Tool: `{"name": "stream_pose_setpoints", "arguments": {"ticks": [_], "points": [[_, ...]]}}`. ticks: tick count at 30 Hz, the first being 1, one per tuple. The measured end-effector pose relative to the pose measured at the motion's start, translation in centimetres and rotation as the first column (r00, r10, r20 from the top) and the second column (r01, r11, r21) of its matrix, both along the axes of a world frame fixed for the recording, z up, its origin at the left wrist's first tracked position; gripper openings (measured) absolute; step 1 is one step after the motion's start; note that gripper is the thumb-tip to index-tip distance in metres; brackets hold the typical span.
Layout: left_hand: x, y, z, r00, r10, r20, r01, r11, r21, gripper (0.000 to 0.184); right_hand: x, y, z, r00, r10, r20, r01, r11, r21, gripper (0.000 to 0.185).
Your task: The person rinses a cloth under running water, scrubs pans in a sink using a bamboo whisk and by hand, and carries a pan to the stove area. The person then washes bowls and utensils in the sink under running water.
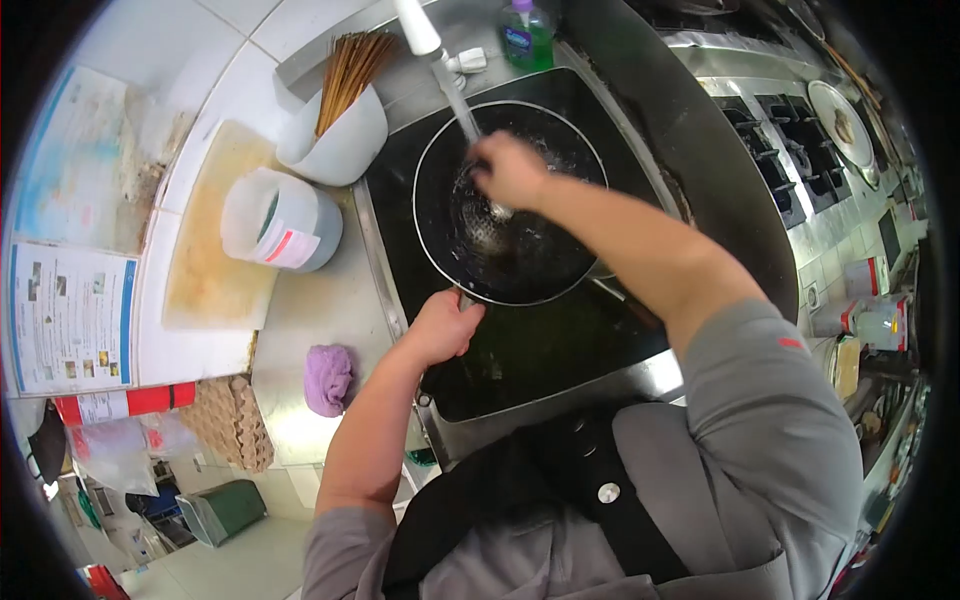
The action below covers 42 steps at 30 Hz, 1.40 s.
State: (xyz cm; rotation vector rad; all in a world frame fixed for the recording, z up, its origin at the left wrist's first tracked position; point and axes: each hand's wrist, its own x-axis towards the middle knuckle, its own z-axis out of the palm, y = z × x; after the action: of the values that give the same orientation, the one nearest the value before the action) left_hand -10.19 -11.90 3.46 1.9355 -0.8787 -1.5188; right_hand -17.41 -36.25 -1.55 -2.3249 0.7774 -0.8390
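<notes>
Notably, a tap juts over the pan, left hand clamped on its handle, right hand's grip unclear.

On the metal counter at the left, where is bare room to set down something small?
Bare metal counter shows between the white bucket and the purple cloth. Farther up is crowded: bucket and skewer container stand close together.

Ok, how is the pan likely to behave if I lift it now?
The pan should stay stiff, as its round rim shows no sag. It may tip away from the left hand, since that hand holds it at one side only. The inside looks wet, so it could be slippery.
</notes>
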Motion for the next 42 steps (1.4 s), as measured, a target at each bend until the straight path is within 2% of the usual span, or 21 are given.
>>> {"name": "stream_pose_setpoints", "arguments": {"ticks": [2,4,5,6,8,10,12,16,17,20,22,23,24,27,30,31,34,36,38,39,42], "points": [[0.1,-0.3,-0.4,1.000,-0.004,0.030,0.004,1.000,-0.002,0.022,0.4,3.1,-1.5,0.901,0.414,-0.127,-0.424,0.903,-0.065,0.021],[0.2,0.1,-0.2,0.999,0.006,0.045,-0.007,1.000,0.017,0.020,-1.8,5.5,-0.9,0.791,0.597,-0.133,-0.594,0.802,0.070,0.018],[0.1,0.3,0.4,0.999,0.015,0.048,-0.016,1.000,0.025,0.019,-2.1,3.8,-1.7,0.842,0.496,-0.213,-0.503,0.864,0.022,0.016],[0.1,0.2,0.8,0.998,0.022,0.053,-0.024,0.999,0.028,0.019,-1.9,2.0,-1.9,0.932,0.282,-0.226,-0.288,0.958,0.009,0.018],[-0.1,0.3,0.4,0.998,0.042,0.047,-0.044,0.998,0.044,0.017,-1.5,-0.5,-0.8,0.983,0.033,-0.180,-0.043,0.998,-0.055,0.020],[-0.4,0.0,0.4,0.998,0.060,0.025,-0.061,0.997,0.049,0.015,-0.8,1.9,-2.8,0.960,0.251,-0.124,-0.256,0.966,-0.029,0.027],[-0.6,-0.1,0.6,0.995,0.097,-0.021,-0.096,0.994,0.045,0.015,-1.6,4.4,-0.9,0.802,0.560,-0.206,-0.579,0.815,-0.037,0.026],[-1.1,0.6,1.2,0.978,0.164,-0.129,-0.156,0.985,0.071,0.015,-0.5,0.1,-0.4,0.966,0.158,-0.207,-0.168,0.985,-0.033,0.026],[-1.1,0.6,1.0,0.977,0.166,-0.133,-0.157,0.985,0.071,0.015,-0.5,1.9,-0.4,0.942,0.195,-0.274,-0.195,0.980,0.026,0.025],[-1.4,0.5,1.4,0.978,0.176,-0.111,-0.170,0.984,0.062,0.015,0.0,3.0,0.7,0.763,0.479,-0.434,-0.547,0.836,-0.039,0.023],[-1.8,0.7,2.1,0.984,0.156,-0.082,-0.151,0.987,0.058,0.016,0.9,0.1,0.3,0.891,0.124,-0.438,-0.160,0.986,-0.047,0.019],[-1.9,0.8,2.6,0.988,0.135,-0.068,-0.132,0.990,0.057,0.018,1.2,-1.5,-0.3,0.941,0.052,-0.333,-0.046,0.999,0.029,0.017],[-2.0,0.9,2.7,0.992,0.113,-0.055,-0.110,0.992,0.060,0.019,0.9,-1.2,-0.2,0.949,0.061,-0.309,-0.077,0.996,-0.041,0.007],[-1.8,1.1,2.1,0.990,0.134,-0.051,-0.130,0.990,0.060,0.021,0.6,2.6,-0.7,0.886,0.383,-0.261,-0.410,0.911,-0.055,0.012],[-2.1,1.3,2.4,0.992,0.122,-0.024,-0.120,0.990,0.075,0.022,1.0,-1.6,-0.5,0.918,0.082,-0.388,-0.084,0.996,0.011,0.016],[-2.1,1.4,2.4,0.995,0.100,0.007,-0.101,0.993,0.069,0.022,0.9,-1.7,-0.4,0.941,0.050,-0.334,-0.047,0.999,0.018,0.015],[-2.0,1.3,2.4,0.995,0.064,0.075,-0.069,0.996,0.065,0.022,0.3,2.7,-0.7,0.863,0.404,-0.302,-0.414,0.910,0.033,0.015],[-2.1,1.9,2.7,0.992,0.090,0.091,-0.098,0.991,0.086,0.022,0.7,2.3,-1.0,0.893,0.255,-0.372,-0.252,0.966,0.056,0.013],[-1.7,3.1,2.9,0.991,0.090,0.097,-0.099,0.990,0.096,0.021,1.6,1.5,-2.7,0.958,0.129,-0.256,-0.120,0.991,0.054,0.013],[-1.4,3.8,3.0,0.991,0.090,0.100,-0.101,0.990,0.102,0.021,1.5,2.7,-2.2,0.967,0.125,-0.222,-0.122,0.992,0.029,0.013],[-0.8,5.9,3.0,0.984,0.134,0.118,-0.148,0.982,0.120,0.021,2.6,6.9,-4.2,0.929,0.358,-0.091,-0.364,0.930,-0.059,0.012]]}}
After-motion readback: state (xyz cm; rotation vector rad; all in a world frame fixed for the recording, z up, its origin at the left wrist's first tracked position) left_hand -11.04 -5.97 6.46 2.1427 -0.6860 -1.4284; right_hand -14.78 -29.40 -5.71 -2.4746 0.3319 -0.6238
